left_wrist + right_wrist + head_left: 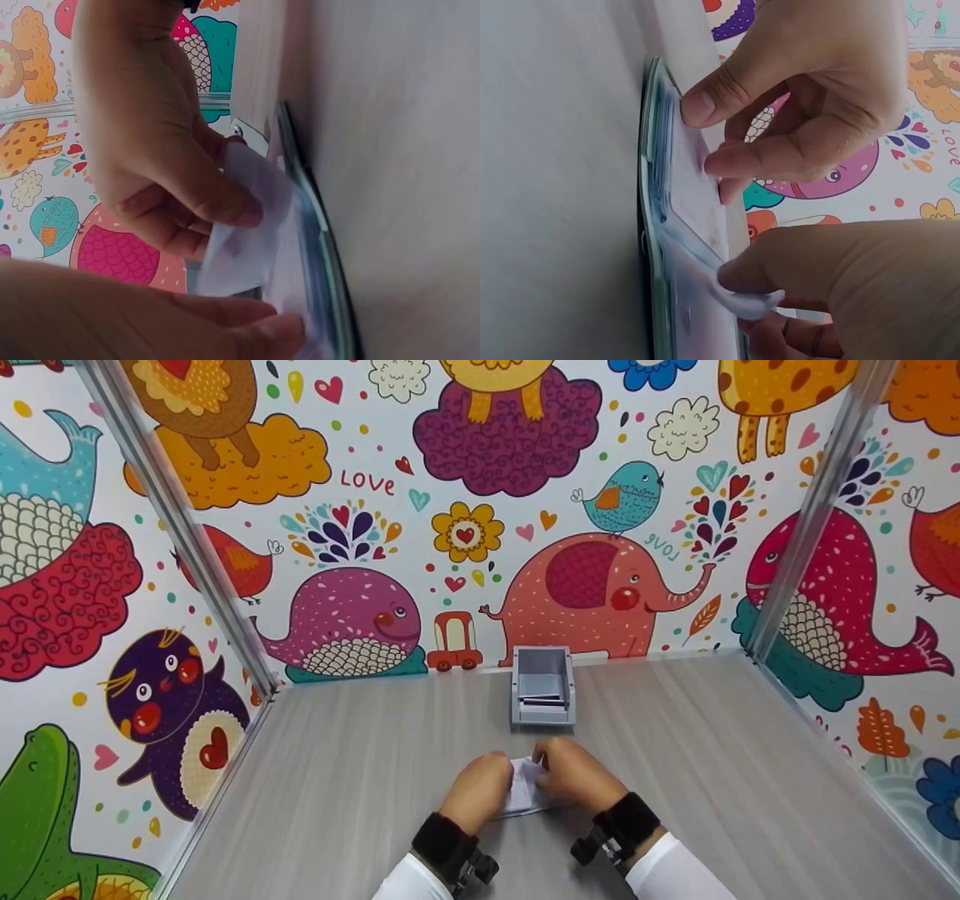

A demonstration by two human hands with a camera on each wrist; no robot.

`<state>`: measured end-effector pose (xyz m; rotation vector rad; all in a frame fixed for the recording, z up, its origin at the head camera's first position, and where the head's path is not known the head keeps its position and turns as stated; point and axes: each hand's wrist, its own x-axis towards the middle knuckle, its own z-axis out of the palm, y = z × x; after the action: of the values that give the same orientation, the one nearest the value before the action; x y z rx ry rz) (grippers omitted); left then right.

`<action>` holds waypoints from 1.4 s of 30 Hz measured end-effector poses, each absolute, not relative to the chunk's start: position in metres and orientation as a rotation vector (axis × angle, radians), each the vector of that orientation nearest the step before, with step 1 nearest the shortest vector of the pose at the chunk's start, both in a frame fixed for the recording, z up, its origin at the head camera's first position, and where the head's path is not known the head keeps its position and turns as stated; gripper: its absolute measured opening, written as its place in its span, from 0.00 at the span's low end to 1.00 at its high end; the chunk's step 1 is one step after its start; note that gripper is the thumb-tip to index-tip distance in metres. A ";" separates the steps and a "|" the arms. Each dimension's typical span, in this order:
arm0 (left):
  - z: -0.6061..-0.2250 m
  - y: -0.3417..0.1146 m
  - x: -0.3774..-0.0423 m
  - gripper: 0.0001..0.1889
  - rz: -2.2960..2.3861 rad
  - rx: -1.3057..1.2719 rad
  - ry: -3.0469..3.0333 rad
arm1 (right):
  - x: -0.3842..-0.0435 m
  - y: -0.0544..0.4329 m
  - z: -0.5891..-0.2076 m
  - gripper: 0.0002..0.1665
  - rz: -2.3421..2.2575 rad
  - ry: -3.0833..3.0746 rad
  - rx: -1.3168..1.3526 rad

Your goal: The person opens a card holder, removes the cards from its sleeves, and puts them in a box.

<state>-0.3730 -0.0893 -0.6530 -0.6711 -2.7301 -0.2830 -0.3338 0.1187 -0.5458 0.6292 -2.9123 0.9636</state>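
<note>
An open card holder with clear plastic pages and a greenish cover edge lies on the table between my hands. My right hand pinches a translucent sleeve between thumb and fingers; the sleeve is raised and curled away from the page beneath. My left hand rests on the other half of the card holder. In the right wrist view its thumb and index fingertip touch the pale page, set slightly apart, with the remaining fingers bent behind them.
Beyond the hands, near the back wall, stands a grey open box with flat, dark-edged pieces at its front end. Printed walls with metal corner posts border the grey wood-look table on the back and sides.
</note>
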 end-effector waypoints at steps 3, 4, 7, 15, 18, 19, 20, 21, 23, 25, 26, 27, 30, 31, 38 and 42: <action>-0.653 -0.089 -0.373 0.10 -0.289 -0.660 -2.735 | -0.337 0.119 -0.546 0.07 1.024 -2.927 0.504; -0.653 -0.088 -0.373 0.10 -0.292 -0.661 -2.735 | -0.338 0.119 -0.546 0.08 1.039 -2.933 0.452; -0.652 -0.088 -0.373 0.11 -0.301 -0.655 -2.737 | -0.341 0.119 -0.545 0.14 1.075 -2.956 0.309; -0.639 -0.087 -0.365 0.09 -0.348 -0.660 -2.723 | -0.345 0.125 -0.547 0.28 1.105 -2.996 0.181; -0.623 -0.086 -0.353 0.08 -0.333 -0.680 -2.699 | -0.346 0.127 -0.548 0.29 1.128 -3.014 0.162; -0.616 -0.085 -0.349 0.08 -0.329 -0.682 -2.701 | -0.346 0.127 -0.547 0.29 1.133 -3.014 0.162; -0.611 -0.084 -0.345 0.08 -0.315 -0.681 -2.689 | -0.346 0.128 -0.547 0.29 1.135 -3.017 0.159; -0.604 -0.084 -0.340 0.07 -0.300 -0.681 -2.687 | -0.346 0.129 -0.548 0.28 1.124 -3.023 0.160; -0.599 -0.083 -0.336 0.08 -0.297 -0.669 -2.679 | -0.346 0.129 -0.548 0.27 1.102 -3.038 0.169; -0.577 -0.080 -0.321 0.07 -0.252 -0.644 -2.699 | -0.345 0.130 -0.548 0.26 1.084 -3.060 0.176; -0.568 -0.079 -0.315 0.06 -0.230 -0.630 -2.703 | -0.345 0.131 -0.548 0.25 1.074 -3.075 0.173; -0.557 -0.078 -0.308 0.06 -0.214 -0.614 -2.722 | -0.345 0.131 -0.549 0.24 1.065 -3.088 0.172; -0.539 -0.074 -0.298 0.06 -0.186 -0.560 -2.774 | -0.344 0.132 -0.549 0.22 1.033 -3.107 0.180; -0.536 -0.073 -0.296 0.06 -0.189 -0.548 -2.789 | -0.344 0.133 -0.548 0.22 1.019 -3.106 0.180; -0.537 -0.072 -0.295 0.04 -0.198 -0.525 -2.826 | -0.346 0.131 -0.549 0.13 0.986 -3.023 0.203; -0.539 -0.072 -0.296 0.03 -0.174 -0.524 -2.801 | -0.345 0.123 -0.553 0.07 1.111 -2.909 0.307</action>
<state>-0.2961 -0.0723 -0.5393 -0.5236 -2.8009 -0.1740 -0.3451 0.1231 -0.5531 0.3066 -2.9088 1.1113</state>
